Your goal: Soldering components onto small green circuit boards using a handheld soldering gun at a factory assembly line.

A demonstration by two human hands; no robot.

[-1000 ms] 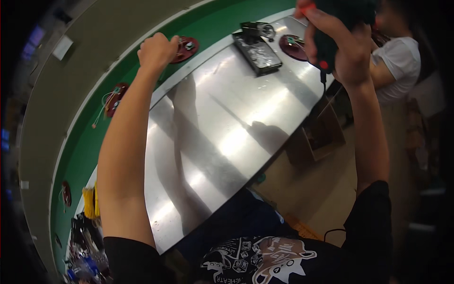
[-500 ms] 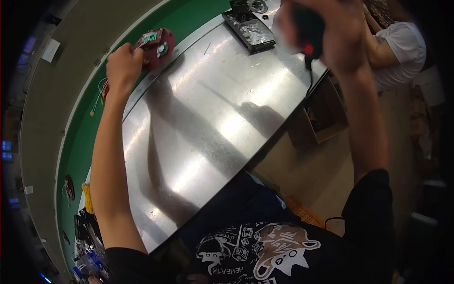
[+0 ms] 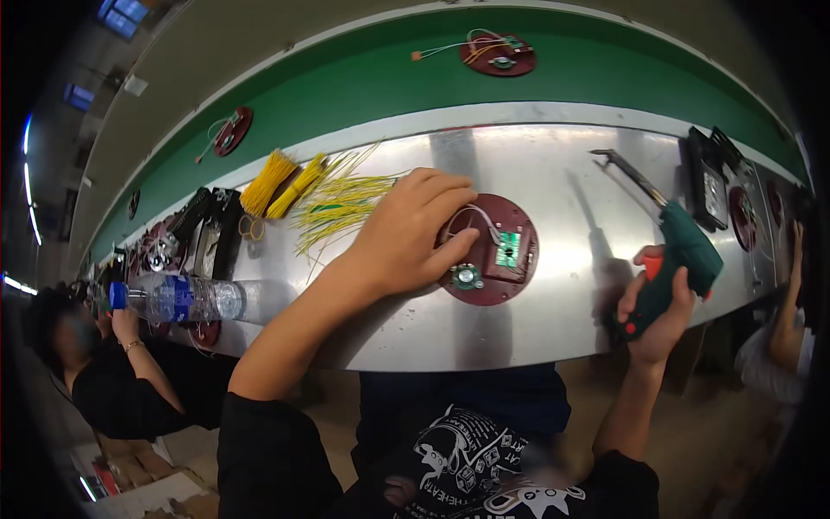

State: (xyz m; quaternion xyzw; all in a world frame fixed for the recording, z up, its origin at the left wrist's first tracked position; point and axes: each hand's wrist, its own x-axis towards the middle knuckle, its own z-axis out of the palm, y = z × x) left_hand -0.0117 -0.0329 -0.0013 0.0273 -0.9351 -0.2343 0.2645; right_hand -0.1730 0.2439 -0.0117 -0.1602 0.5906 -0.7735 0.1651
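Observation:
A round dark-red disc [image 3: 484, 290] lies on the metal table, bearing a small green circuit board [image 3: 508, 251], a round part [image 3: 467, 276] near its lower left, and a pale looped wire. My left hand [image 3: 421, 227] grips the disc's left edge, fingers bent over it and thumb pointing at the board. In my right hand [image 3: 661, 313] is a dark green soldering gun [image 3: 689, 246] with a red trigger, held by its handle. Its long metal tip points up and left, above the table and apart from the disc.
Yellow wire bundles [image 3: 271, 183] and loose yellow wires [image 3: 341, 208] lie left of the disc. A water bottle [image 3: 177, 298] is farther left, a black tray [image 3: 711, 186] at the right. The green belt [image 3: 363, 104] behind carries more discs [image 3: 500, 54]. People sit at both sides.
My view has swung left. The disc, held over the green belt before, now rests on the table under my left hand. My right hand has lowered the soldering gun from the far right.

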